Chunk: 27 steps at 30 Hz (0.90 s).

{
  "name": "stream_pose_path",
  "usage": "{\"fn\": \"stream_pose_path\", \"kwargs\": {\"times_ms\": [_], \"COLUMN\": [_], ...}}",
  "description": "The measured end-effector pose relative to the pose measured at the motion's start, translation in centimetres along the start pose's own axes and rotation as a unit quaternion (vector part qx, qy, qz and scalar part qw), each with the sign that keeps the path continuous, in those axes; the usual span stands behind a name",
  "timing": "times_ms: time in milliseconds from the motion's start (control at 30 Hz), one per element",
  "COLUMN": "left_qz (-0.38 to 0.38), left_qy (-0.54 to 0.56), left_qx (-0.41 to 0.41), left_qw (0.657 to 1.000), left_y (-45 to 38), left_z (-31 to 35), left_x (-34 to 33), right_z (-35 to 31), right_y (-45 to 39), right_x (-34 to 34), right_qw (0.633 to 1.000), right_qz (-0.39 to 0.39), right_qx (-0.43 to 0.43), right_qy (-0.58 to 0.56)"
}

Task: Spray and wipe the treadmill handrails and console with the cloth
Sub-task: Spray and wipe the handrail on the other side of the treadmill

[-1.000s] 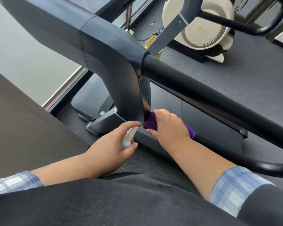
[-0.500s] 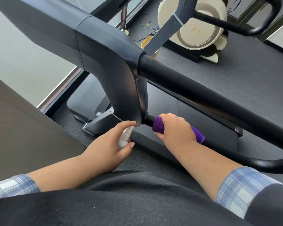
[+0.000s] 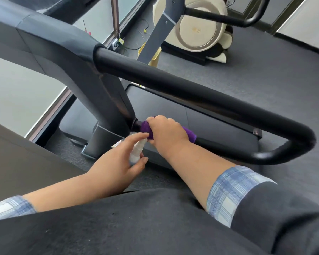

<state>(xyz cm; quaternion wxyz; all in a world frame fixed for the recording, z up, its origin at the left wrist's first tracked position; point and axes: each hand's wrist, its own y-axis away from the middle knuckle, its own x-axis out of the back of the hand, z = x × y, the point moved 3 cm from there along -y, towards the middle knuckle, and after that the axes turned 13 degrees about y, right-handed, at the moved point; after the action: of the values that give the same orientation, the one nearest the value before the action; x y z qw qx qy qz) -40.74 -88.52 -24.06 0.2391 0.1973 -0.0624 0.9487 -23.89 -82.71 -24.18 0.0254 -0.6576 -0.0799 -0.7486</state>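
Note:
The treadmill's black handrail (image 3: 201, 92) loops from the grey console arm (image 3: 66, 57) out to the right and back along a thinner lower bar (image 3: 234, 151). My right hand (image 3: 166, 131) grips a purple cloth (image 3: 189, 134) wrapped round that lower bar, close to where it meets the upright. Just below and left of it, my left hand (image 3: 118, 164) holds a small white spray bottle (image 3: 136, 151), its top near the cloth.
A dark treadmill base (image 3: 173, 107) lies under the rails on grey carpet. A cream massage chair (image 3: 197, 24) stands at the back, with another black rail (image 3: 228, 17) before it. A window wall (image 3: 17, 100) runs along the left, and loose cables (image 3: 133, 43) lie near it.
My right hand slid the cloth a little away from the upright along the lower bar. The view swung right, showing more of the handrail's loop. My left hand kept holding the bottle.

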Motion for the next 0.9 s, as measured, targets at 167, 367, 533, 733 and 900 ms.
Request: {"fn": "stream_pose_path", "kwargs": {"times_ms": [167, 367, 533, 733, 900], "left_qz": [-0.009, 0.006, 0.026, 0.065, 0.091], "left_qy": [0.01, 0.021, 0.02, 0.016, 0.015], "left_qx": [0.0, -0.002, -0.016, -0.024, -0.014], "left_qw": [1.0, 1.0, 0.999, 0.997, 0.996], "left_y": [0.6, 1.5, 2.4, 4.3, 5.7], "left_z": [1.7, 4.8, 6.4, 7.5, 8.1], "left_x": [-3.5, -8.3, -11.7, -13.9, -14.3], "right_z": [5.0, 13.1, 18.8, 16.1, 17.0], "right_y": [3.5, 9.1, 13.9, 13.8, 13.7], "right_x": [-0.8, -1.2, -0.4, 5.2, 7.9], "right_qw": [1.0, 0.995, 0.985, 0.961, 0.95], "right_qz": [0.011, -0.048, -0.094, -0.152, -0.188], "right_qx": [-0.025, -0.073, -0.063, 0.013, 0.018], "right_qy": [0.01, 0.05, 0.127, 0.23, 0.25]}}
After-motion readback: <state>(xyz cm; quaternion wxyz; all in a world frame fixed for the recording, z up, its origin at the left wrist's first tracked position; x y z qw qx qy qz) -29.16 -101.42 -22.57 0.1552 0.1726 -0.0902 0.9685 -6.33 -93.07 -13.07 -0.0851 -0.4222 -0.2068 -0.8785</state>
